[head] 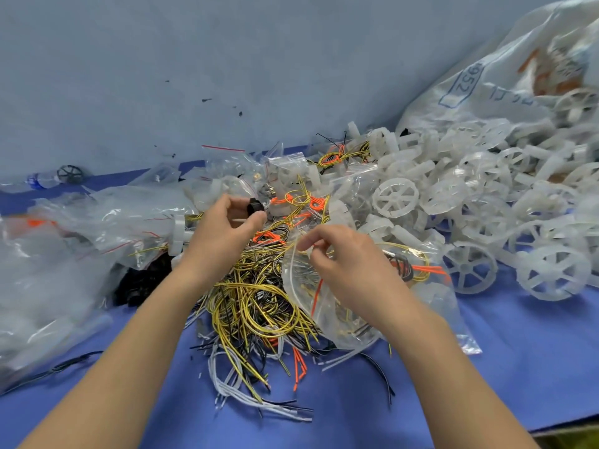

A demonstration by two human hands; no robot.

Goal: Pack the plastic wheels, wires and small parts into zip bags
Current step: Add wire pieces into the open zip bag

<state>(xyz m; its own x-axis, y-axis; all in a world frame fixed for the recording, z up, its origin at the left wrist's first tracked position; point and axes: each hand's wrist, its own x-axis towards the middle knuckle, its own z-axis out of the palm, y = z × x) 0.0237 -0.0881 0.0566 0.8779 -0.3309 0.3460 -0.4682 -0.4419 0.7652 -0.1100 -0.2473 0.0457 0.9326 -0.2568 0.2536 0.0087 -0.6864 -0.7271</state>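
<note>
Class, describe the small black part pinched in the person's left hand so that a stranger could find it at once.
Start at the tangle of yellow wires mid-table. Just beyond it the left hand pinches the small black part between thumb and forefinger. It is dark and round, unlike the clear bags and white wheels around it.

1. A packing workshop bench: blue-covered table (356, 400) across the lower frame.
2. Bulk plastic wheels (486, 176) spill from a printed sack (505, 69), upper right.
3. Loose cut wires (259, 303) centre; zip bags (64, 222) heaped left.
</note>
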